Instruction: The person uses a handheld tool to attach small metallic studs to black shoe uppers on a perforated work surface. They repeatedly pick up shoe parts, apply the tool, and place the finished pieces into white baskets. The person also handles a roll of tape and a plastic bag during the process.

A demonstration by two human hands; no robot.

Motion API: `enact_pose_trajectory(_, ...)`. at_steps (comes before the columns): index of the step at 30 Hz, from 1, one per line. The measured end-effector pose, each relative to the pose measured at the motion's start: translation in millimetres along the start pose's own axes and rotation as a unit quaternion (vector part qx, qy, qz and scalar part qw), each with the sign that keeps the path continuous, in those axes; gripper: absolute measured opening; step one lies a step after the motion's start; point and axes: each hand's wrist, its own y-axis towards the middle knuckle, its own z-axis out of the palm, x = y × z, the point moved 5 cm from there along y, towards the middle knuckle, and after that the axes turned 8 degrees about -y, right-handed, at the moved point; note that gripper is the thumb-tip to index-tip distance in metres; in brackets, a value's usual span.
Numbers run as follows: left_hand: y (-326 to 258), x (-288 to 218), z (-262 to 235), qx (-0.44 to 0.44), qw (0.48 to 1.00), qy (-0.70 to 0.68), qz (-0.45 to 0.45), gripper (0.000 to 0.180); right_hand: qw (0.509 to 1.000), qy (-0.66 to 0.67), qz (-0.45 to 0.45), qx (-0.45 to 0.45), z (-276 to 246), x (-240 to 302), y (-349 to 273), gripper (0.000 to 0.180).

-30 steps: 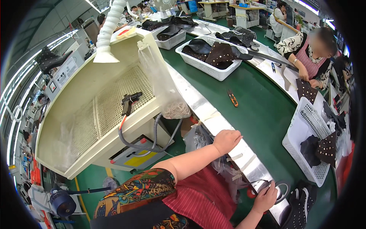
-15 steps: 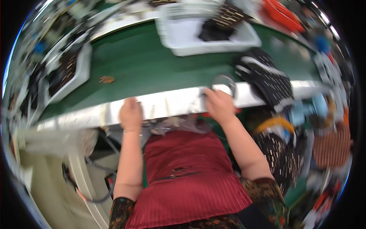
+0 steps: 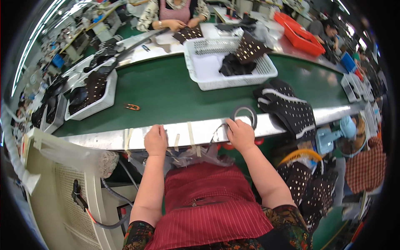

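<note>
Head view: looking down over the person's red striped apron [image 3: 208, 204] to a metal table edge [image 3: 291, 121] that fronts a green conveyor belt [image 3: 166, 89].
Left arm: bare forearm runs up from the lower edge, nearly straight, wrist level.
Left hand [image 3: 156, 140]: lies palm down on the metal edge, fingers curled loosely over it; it grips nothing, and strips of pale tape [image 3: 191, 133] are stuck to the edge just beside it.
Right arm: elbow bent outward, forearm angled up and inward toward the edge.
Right hand [image 3: 240, 134]: knuckles up, fingers closed around the lower rim of a dark tape roll [image 3: 244, 114].
Tape roll: stands tilted on the metal edge, touching the right hand's fingertips, just left of a pile of black dotted fabric pieces [image 3: 287, 108].
Belt: a white basket [image 3: 208, 79] with dark pieces sits beyond the roll; a small orange clip [image 3: 132, 107] lies well apart, above the left hand.
Far side: another person's hands [image 3: 183, 25] rest on dotted fabric.
</note>
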Motion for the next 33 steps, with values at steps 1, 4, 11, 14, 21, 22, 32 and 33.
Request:
enact_pose_trajectory(1,-0.8,0.1,-1.4,-0.009,1.0,0.0,0.009,0.018,1.0,0.002,-0.003,0.0,0.3,0.7,-0.1,0.032)
enact_pose_trajectory(4,-0.7,-0.2,-2.2,-0.02,1.0,-0.002,0.022,0.018,1.0,0.003,-0.009,-0.007,-1.3,1.9,0.5,0.032)
enact_pose_trajectory(11,-1.2,3.1,-1.0,-0.035,0.999,0.015,0.035,0.018,0.999,0.029,-0.015,0.002,-3.1,3.2,4.1,0.03)
enact_pose_trajectory(14,-0.2,2.4,0.2,-0.035,0.999,0.013,0.035,0.017,0.996,0.073,0.011,0.056,-10.3,0.5,5.4,0.03)
enact_pose_trajectory(21,3.3,2.0,1.4,0.008,1.0,0.021,-0.01,0.021,0.963,0.251,0.102,0.007,-41.9,-28.5,1.2,0.034)
enact_pose_trajectory(22,1.9,10.1,4.3,0.013,0.999,0.022,-0.022,0.023,0.945,0.294,0.144,-0.004,-48.7,-32.7,7.9,0.032)
enact_pose_trajectory(32,10.9,32.4,3.3,0.059,0.992,-0.092,-0.07,0.028,0.824,0.485,0.275,-0.105,-83.6,-91.7,2.3,0.029)
enact_pose_trajectory(33,12.7,33.4,2.6,0.058,0.991,-0.102,-0.072,0.028,0.815,0.497,0.278,-0.104,-86.0,-94.6,0.6,0.03)
